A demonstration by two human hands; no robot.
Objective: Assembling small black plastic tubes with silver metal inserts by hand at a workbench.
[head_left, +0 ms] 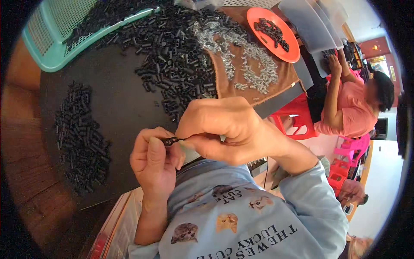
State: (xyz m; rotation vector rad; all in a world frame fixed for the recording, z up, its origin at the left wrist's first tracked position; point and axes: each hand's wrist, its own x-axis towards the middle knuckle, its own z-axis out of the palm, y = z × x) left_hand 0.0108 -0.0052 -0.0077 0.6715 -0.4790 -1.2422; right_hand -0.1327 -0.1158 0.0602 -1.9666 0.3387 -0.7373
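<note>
Close to my body, over the table's near edge, both hands meet at a small black plastic part [171, 140] with holes in it. My left hand [153, 159] pinches one end between thumb and fingers. At its other end, my right hand [224, 129] is closed with thumb and forefinger together; whether a tiny piece sits between those fingertips is hidden. Just beyond my hands lies a big heap of black plastic parts [181, 64]. Silver metal springs [258, 71] are spread on a brown cloth [224, 82] to the right of the heap.
A separate pile of black parts [82, 142] lies at the left. A green basket [51, 62] stands at the far left, and an orange plate [290, 47] with black pieces at the far right. Beyond it are clear plastic bins [306, 26] and a seated co-worker [349, 101].
</note>
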